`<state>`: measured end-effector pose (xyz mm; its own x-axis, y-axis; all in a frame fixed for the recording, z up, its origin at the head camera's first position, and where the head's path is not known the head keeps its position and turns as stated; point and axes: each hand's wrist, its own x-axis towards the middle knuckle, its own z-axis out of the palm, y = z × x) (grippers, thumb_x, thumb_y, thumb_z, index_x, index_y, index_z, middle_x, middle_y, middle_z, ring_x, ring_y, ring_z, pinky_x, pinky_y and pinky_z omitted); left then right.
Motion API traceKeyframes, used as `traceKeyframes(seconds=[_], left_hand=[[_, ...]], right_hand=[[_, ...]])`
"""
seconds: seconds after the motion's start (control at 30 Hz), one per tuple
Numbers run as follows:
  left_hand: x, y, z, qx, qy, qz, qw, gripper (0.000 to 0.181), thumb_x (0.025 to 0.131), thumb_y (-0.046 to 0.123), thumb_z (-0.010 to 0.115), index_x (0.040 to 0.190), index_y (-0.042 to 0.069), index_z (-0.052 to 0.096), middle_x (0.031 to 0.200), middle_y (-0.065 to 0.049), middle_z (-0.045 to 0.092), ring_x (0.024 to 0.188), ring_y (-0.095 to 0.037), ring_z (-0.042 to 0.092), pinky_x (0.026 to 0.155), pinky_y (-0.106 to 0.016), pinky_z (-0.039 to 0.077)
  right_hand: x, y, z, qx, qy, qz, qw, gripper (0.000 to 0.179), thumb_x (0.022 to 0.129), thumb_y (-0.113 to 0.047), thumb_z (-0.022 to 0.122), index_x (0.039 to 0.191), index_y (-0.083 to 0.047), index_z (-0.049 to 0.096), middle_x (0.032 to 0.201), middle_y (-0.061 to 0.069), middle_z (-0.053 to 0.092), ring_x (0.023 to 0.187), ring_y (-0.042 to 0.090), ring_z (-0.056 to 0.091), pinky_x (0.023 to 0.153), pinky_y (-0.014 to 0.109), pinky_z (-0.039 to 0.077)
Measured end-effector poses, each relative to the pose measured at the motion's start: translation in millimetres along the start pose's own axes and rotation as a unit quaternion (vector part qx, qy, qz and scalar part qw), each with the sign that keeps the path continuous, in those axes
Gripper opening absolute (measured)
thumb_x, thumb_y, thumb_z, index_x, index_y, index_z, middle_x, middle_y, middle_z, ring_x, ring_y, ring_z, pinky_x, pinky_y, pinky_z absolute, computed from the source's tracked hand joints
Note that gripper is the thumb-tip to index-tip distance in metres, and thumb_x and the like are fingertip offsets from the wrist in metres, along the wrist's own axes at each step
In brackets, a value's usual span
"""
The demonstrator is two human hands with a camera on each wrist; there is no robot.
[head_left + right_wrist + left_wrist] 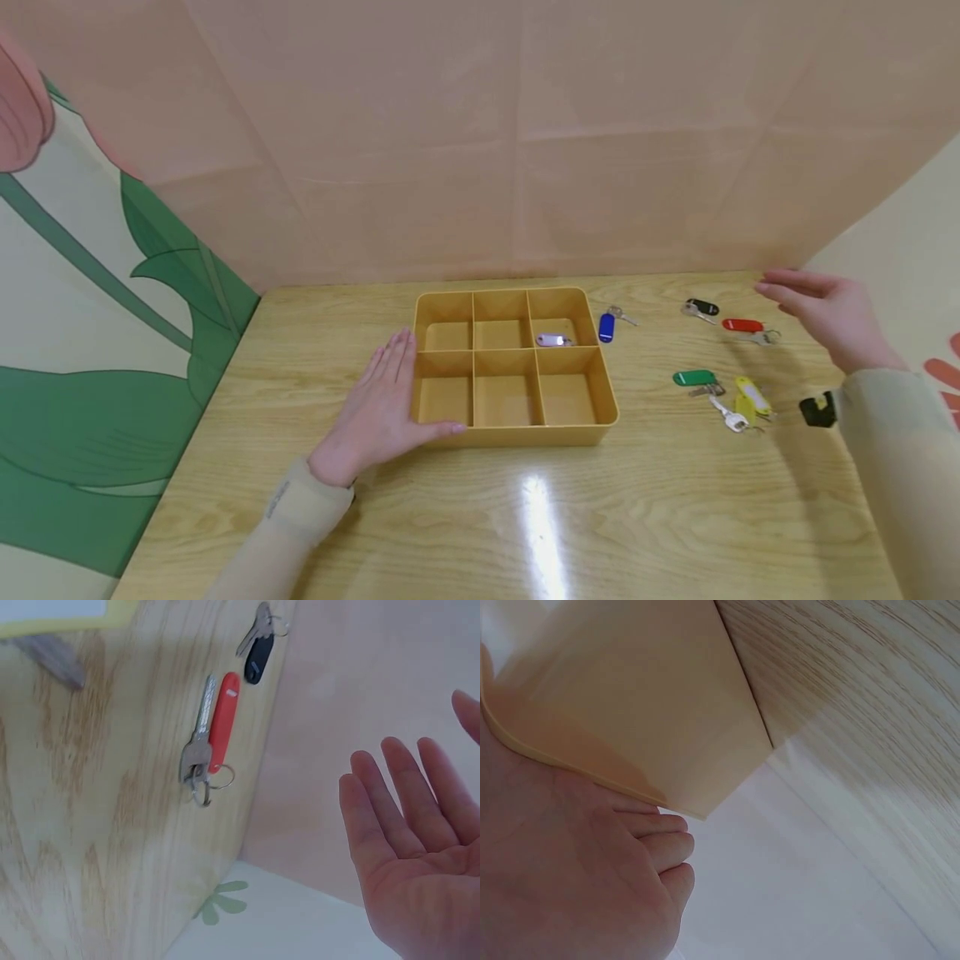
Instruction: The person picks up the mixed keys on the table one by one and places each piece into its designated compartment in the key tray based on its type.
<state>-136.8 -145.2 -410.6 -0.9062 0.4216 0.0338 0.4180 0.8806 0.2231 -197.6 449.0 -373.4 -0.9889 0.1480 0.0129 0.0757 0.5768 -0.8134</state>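
Observation:
A yellow divided box (517, 437) stands on the table with two rows of three compartments. My left hand (375, 417) lies along its left wall, fingers straight, thumb over the front rim; the left wrist view shows the palm against the box. A key tag (553, 340), pale white-purple, lies in the back right compartment. Over the table's right side hovers my right hand (832, 317), holding nothing, its fingers extended in the right wrist view. Nearest to it is a key with a red tag (742, 325); a key with a black tag (702, 307) lies just left of that.
Beside the box's right wall lies a key with a blue tag (607, 327). Closer to the front right are a green tag (693, 378), a yellow tag (753, 395) and some keys (729, 415) close together. A pink-beige wall (480, 208) borders the table's back edge.

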Motion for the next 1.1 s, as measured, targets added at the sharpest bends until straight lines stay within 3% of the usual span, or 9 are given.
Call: traceKeyframes(seconds=[0.27,0.3,0.43,0.5,0.53,0.6,0.7,0.93,1.1], left_hand=[[-0.4,-0.7,0.0,0.004,0.0,0.003,1.0,0.136,0.076,0.097,0.037,0.161,-0.003,0.003,0.168,-0.016,-0.005,0.154,-0.029,-0.002,0.124,-0.041,0.002],[-0.4,-0.5,-0.2,0.003,-0.001,0.002,1.0,0.135,0.076,0.097,0.037,0.161,-0.003,0.003,0.168,-0.016,-0.005,0.154,-0.029,-0.002,0.124,-0.04,0.002],[-0.2,0.1,-0.8,-0.001,-0.004,0.001,1.0,0.135,0.076,0.097,0.037,0.161,-0.003,0.002,0.167,-0.016,-0.006,0.154,-0.029,-0.002,0.124,-0.04,0.001],[0.1,0.3,-0.9,-0.002,-0.005,0.0,1.0,0.135,0.076,0.097,0.037,0.161,-0.002,0.0,0.167,-0.016,-0.007,0.154,-0.029,-0.002,0.124,-0.04,0.001],[0.3,0.4,-0.8,-0.002,-0.006,0.0,1.0,0.135,0.076,0.097,0.037,0.161,-0.002,-0.001,0.167,-0.015,-0.008,0.154,-0.029,-0.003,0.124,-0.04,0.001],[0.5,0.4,-0.5,-0.001,-0.007,0.0,1.0,0.135,0.076,0.097,0.037,0.16,0.0,-0.003,0.167,-0.015,-0.009,0.154,-0.029,-0.003,0.124,-0.039,0.0],[0.9,0.2,0.3,0.0,-0.008,0.001,1.0,0.134,0.076,0.097,0.037,0.16,0.001,-0.006,0.167,-0.015,-0.01,0.154,-0.028,-0.004,0.123,-0.039,0.0],[1.7,-0.1,1.3,0.0,-0.003,0.001,1.0,0.135,0.076,0.097,0.037,0.161,-0.002,-0.001,0.167,-0.015,-0.008,0.154,-0.028,-0.004,0.123,-0.039,0.0],[0.7,0.2,0.0,-0.005,-0.002,-0.001,1.0,0.135,0.076,0.096,0.038,0.161,-0.001,-0.001,0.168,-0.018,-0.003,0.154,-0.028,-0.004,0.124,-0.04,0.001]], right_hand=[[7.7,7,-1,-0.035,-0.016,0.015,0.9991,0.056,0.097,-0.049,0.066,0.143,-0.018,0.062,0.148,-0.006,0.052,0.095,-0.016,0.055,0.073,0.005,0.044],[9.2,8,-2,-0.045,-0.019,0.02,0.9986,0.058,0.097,-0.052,0.065,0.144,-0.018,0.061,0.152,-0.002,0.049,0.096,-0.015,0.053,0.081,0.009,0.045],[14.6,12,-3,-0.073,-0.04,0.04,0.9957,0.07,0.095,-0.061,0.061,0.149,-0.017,0.054,0.16,0.014,0.038,0.11,0.003,0.051,0.111,0.046,0.039],[16.9,15,-3,-0.076,-0.051,0.046,0.9947,0.075,0.094,-0.063,0.06,0.151,-0.015,0.051,0.161,0.02,0.033,0.123,0.022,0.047,0.111,0.068,0.027],[17.9,17,-4,-0.076,-0.056,0.048,0.9944,0.077,0.094,-0.063,0.061,0.152,-0.013,0.05,0.161,0.023,0.032,0.13,0.032,0.043,0.109,0.072,0.025],[20.3,21,-4,-0.08,-0.064,0.051,0.9934,0.08,0.094,-0.063,0.061,0.153,-0.011,0.048,0.161,0.025,0.029,0.139,0.046,0.032,0.108,0.075,0.022],[24.0,29,-3,-0.086,-0.076,0.053,0.992,0.084,0.093,-0.062,0.063,0.153,-0.005,0.045,0.159,0.029,0.029,0.142,0.055,0.022,0.106,0.079,0.019],[27.0,40,1,-0.103,-0.095,0.059,0.9884,0.091,0.094,-0.065,0.06,0.153,0.001,0.041,0.158,0.033,0.027,0.143,0.06,0.014,0.102,0.083,0.015],[27.6,44,4,-0.118,-0.113,0.078,0.9836,0.095,0.092,-0.07,0.057,0.154,-0.001,0.038,0.157,0.034,0.028,0.139,0.063,0.018,0.1,0.083,0.017]])
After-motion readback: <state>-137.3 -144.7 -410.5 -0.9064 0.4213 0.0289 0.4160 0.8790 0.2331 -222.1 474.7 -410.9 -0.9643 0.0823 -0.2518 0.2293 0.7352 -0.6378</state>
